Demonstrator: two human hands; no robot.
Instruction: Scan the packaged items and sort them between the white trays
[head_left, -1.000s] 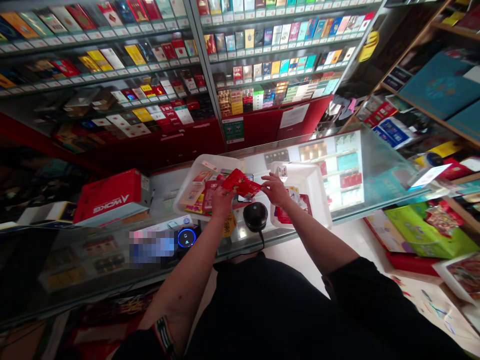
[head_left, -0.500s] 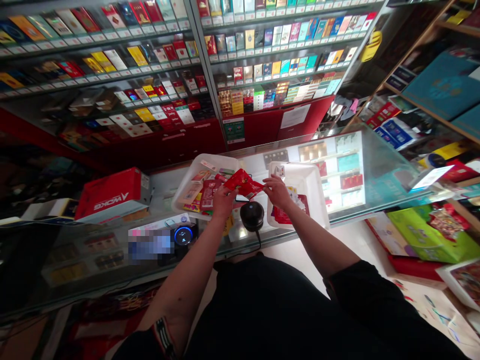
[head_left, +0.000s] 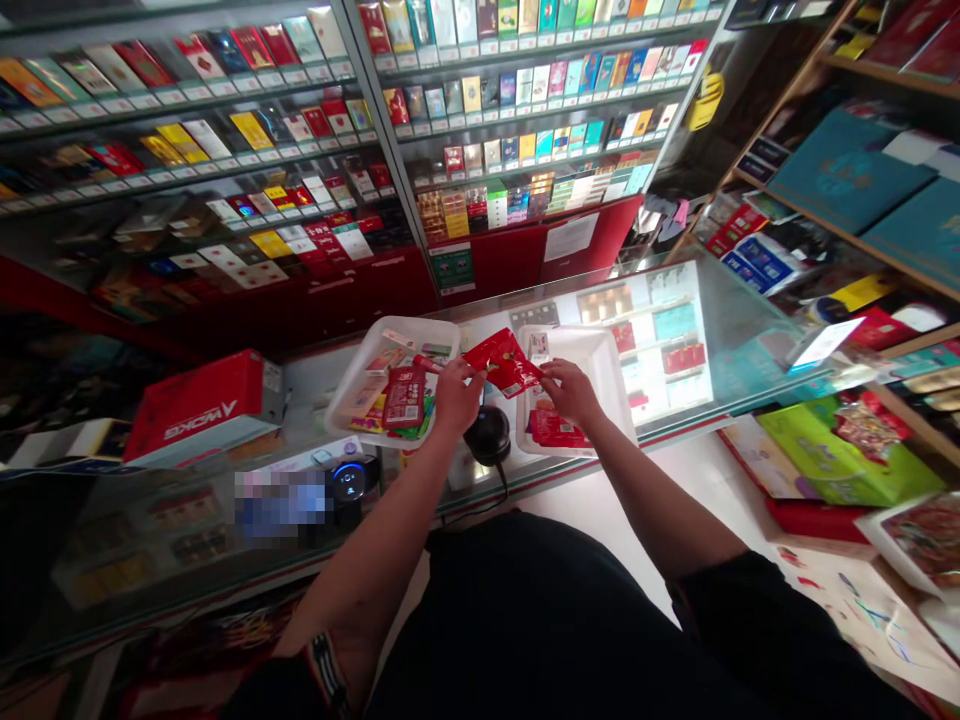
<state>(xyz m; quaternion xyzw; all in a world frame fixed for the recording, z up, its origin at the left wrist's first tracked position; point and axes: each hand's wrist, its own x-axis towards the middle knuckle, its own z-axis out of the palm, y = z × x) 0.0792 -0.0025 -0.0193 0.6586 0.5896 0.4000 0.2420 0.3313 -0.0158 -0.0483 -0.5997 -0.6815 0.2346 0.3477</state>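
Glass counter (head_left: 742, 335): I see left hand (head_left: 458, 396) and right hand (head_left: 572, 391), fingers nearly closed, pinching red packet (head_left: 501, 362) beyond black gadget (head_left: 491, 434); white tubs (head_left: 602, 368) flank gadget.

The red packet (head_left: 505, 360) looks like glossy plastic, the counter (head_left: 742, 335) like smooth glass.

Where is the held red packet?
Near the middle of the head view, the red packet is held between the left hand and right hand, beyond the black domed device.
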